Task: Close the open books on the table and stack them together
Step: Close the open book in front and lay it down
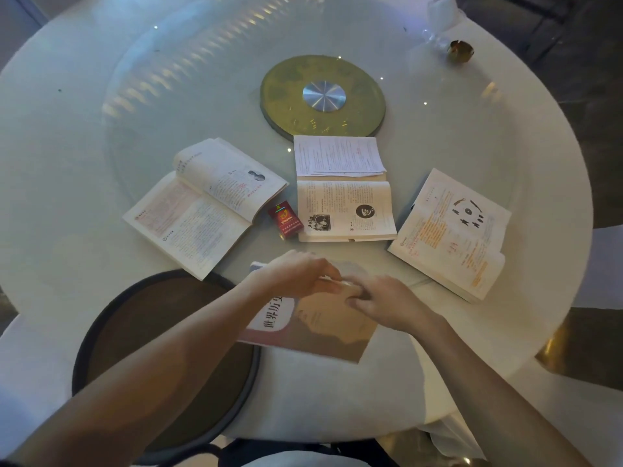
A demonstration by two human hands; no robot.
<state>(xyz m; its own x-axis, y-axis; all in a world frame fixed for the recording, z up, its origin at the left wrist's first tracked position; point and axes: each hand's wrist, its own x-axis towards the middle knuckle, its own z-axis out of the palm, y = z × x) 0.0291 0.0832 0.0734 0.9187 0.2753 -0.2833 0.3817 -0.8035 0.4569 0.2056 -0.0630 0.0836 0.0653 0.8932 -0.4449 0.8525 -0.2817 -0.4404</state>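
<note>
Closed book [317, 328] near table edge [337, 429], both hands on it

One head-worn camera is looking forward and steeply down from above the near edge of the round worktop [67, 163]. The wide lens is bending the rim into a curve and taking in nearly the whole top. The forearms are entering from the bottom corners, with the hands close beneath the lens. The disc [323, 96] at the worktop's centre is sitting in the upper middle.
</note>
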